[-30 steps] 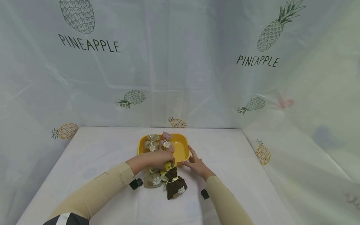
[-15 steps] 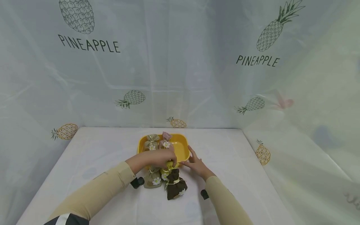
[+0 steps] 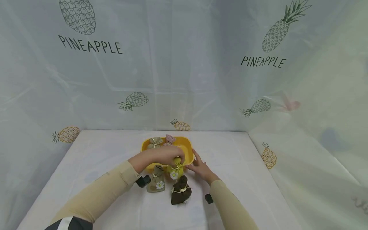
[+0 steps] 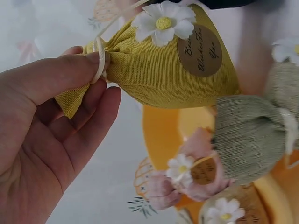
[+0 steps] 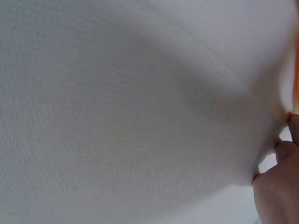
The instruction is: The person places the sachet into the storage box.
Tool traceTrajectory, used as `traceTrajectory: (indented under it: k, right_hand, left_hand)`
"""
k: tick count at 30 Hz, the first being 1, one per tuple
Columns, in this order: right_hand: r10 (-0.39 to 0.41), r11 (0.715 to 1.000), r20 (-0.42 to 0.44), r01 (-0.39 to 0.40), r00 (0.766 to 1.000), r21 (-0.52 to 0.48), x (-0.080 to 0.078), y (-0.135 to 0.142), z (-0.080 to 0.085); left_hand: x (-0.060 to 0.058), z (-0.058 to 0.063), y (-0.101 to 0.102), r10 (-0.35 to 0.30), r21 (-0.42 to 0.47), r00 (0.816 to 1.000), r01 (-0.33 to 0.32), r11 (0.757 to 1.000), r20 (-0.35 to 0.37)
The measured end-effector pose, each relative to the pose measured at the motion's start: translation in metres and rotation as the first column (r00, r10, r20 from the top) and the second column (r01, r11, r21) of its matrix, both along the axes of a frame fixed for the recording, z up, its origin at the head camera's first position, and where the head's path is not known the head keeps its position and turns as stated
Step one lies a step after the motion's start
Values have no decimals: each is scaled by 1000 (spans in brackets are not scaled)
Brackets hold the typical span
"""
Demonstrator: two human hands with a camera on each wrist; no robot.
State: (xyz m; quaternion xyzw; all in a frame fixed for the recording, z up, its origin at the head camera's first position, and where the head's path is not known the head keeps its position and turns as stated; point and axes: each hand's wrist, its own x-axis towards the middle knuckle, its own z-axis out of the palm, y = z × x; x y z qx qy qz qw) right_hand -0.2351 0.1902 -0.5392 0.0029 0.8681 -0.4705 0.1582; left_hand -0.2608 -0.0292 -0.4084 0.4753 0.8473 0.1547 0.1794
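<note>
My left hand [image 3: 169,155] pinches a yellow drawstring pouch [image 4: 159,74] by its tied neck, thumb against the cream cord. The pouch carries a white flower and a round brown label. In the head view it hangs over the front rim of a yellow tray [image 3: 188,148]. My right hand [image 3: 202,171] rests at the tray's front right corner, fingers stretched along the side and thumb by the front edge. Inside the tray lie a beige pouch [image 3: 155,141] and a pink pouch [image 3: 170,139], partly covered by my left hand.
In front of the tray, a grey-green pouch [image 3: 155,185] and a dark brown pouch [image 3: 180,193] lie on the white table [image 3: 115,210]. Pineapple-printed sheeting [image 3: 189,80] hangs behind the table and along its sides.
My left hand has lifted the yellow pouch from among the front pouches, up and slightly right toward the tray. The dark brown pouch has shifted and turned a little. My right hand stays put.
</note>
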Motion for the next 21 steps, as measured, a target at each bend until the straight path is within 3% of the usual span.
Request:
traceTrajectory:
  k: [7,13,17,21]
  right_hand:
    - [4,1000,-5,-4,1000,-4,-1,3,-2]
    - [-2,1000,2,2,1000,-25,-1,5,-4]
    - [20,999,-14,-21,1000,-34,-1,4,-4]
    - [29,999,-28,-30,999,-22,-2,4,-4]
  left_hand:
    - [-5,21,6,-11,30,1000,11,999,-18]
    - [-18,32,12,-8,46,996,12,999,-92]
    - [-32,33,18,-16,36,989,22,999,-150]
    - [-46,28,26,11,8,982,-9,1000,-186]
